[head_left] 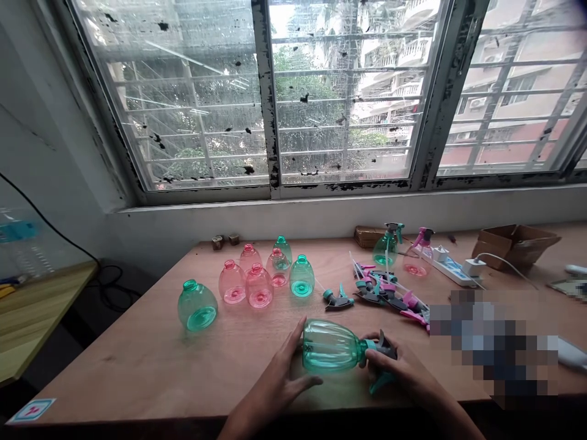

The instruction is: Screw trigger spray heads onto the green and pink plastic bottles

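Observation:
A green spray bottle (pixel 330 346) lies on its side in the air above the front of the table, its base toward the left. My right hand (pixel 389 360) grips it at the neck and spray head (pixel 385 347), with the green trigger pointing down. At the bottle's base is my left hand (pixel 293 366), fingers stretched out and thumb spread away; whether its fingertips touch the plastic is hard to tell. Behind the bottle, a loose spray head (pixel 338 299) sits on the table. Further right lies a pile of grey, green and pink spray heads (pixel 385 290).
Green bottles without heads (pixel 197 305) and pink ones (pixel 259 287) stand at the left. Two complete spray bottles, green (pixel 386 247) and pink (pixel 418 253), stand behind the pile. A power strip (pixel 452 269) and an open cardboard box (pixel 511 247) are at the right. A blurred patch covers the right front.

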`<state>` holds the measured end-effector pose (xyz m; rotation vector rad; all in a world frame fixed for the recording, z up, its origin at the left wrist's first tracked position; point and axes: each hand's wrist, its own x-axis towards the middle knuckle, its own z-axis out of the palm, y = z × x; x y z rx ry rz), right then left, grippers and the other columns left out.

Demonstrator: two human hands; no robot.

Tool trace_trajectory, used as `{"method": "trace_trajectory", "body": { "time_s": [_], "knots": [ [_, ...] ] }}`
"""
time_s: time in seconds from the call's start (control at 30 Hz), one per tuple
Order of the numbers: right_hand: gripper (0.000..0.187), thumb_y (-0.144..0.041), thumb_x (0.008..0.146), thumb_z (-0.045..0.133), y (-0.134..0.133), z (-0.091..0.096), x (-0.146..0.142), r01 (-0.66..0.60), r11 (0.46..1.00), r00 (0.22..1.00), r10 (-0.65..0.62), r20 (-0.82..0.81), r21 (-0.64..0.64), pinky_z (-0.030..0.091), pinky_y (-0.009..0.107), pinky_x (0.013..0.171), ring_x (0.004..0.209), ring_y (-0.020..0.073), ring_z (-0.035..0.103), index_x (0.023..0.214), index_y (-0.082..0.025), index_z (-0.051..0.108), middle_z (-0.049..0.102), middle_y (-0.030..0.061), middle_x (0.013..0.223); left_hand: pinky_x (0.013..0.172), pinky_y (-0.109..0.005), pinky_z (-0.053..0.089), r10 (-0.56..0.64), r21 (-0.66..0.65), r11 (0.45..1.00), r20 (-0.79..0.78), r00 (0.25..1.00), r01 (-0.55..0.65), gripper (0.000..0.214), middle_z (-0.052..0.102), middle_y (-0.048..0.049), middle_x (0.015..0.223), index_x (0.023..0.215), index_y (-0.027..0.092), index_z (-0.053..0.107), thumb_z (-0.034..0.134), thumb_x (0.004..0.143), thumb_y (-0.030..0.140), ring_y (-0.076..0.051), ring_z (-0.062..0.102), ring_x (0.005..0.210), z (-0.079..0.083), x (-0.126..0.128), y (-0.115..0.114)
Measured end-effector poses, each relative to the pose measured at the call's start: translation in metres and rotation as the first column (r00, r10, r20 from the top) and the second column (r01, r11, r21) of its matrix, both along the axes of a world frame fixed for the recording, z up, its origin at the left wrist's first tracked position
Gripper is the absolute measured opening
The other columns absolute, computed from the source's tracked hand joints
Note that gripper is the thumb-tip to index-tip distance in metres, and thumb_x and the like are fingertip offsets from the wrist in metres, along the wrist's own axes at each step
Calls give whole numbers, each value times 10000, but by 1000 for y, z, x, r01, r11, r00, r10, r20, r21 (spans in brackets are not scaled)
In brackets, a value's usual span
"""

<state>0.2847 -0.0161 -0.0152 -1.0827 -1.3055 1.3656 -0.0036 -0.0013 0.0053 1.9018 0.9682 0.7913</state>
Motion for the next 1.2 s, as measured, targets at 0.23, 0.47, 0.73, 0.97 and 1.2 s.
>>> {"method": "trace_trajectory", "body": {
  "time_s": [0.23,0.47,0.73,0.97,1.2],
  "knots": [
    [439,-516,770,778,1,-2,1,-3,1000,1000,3,-11,-3,519,310,595,620,205,663,1008,-165,665,727,16,680,1234,-514,212,24,0,1000,-1,1000,-24,890,253,-86,1643,1575,292,191,732,872,353,-338,237,1500,-8,-5,1],
    [421,-502,765,783,-1,0,-2,-4,1000,999,4,-38,-1,532,318,575,594,191,664,988,-166,661,746,31,730,1231,-467,257,-20,39,999,23,1000,19,919,242,-50,1649,1578,335,135,723,874,269,-299,278,1491,-6,-2,1],
    [419,-494,783,775,0,-2,-1,-8,1000,1000,9,-10,9,524,315,593,604,194,662,1011,-163,656,729,14,668,1240,-498,217,23,59,998,13,1000,-23,796,285,-80,1631,1543,304,305,737,875,346,-334,240,1499,-11,-5,4],
    [397,-467,811,763,3,-6,0,-36,999,997,36,-64,6,542,319,582,600,181,661,1041,-166,644,741,32,772,1186,-479,352,4,78,997,43,999,-8,852,373,-53,1589,1552,369,239,738,869,272,-319,425,1407,-7,-2,3],
    [371,-453,817,763,3,-6,0,-14,1000,997,16,-71,24,535,314,571,592,178,658,1024,-164,657,734,30,763,1201,-509,305,10,93,996,50,999,-15,707,368,-75,1586,1518,334,359,698,900,284,-339,341,1451,-7,-2,7]
  ]
}}
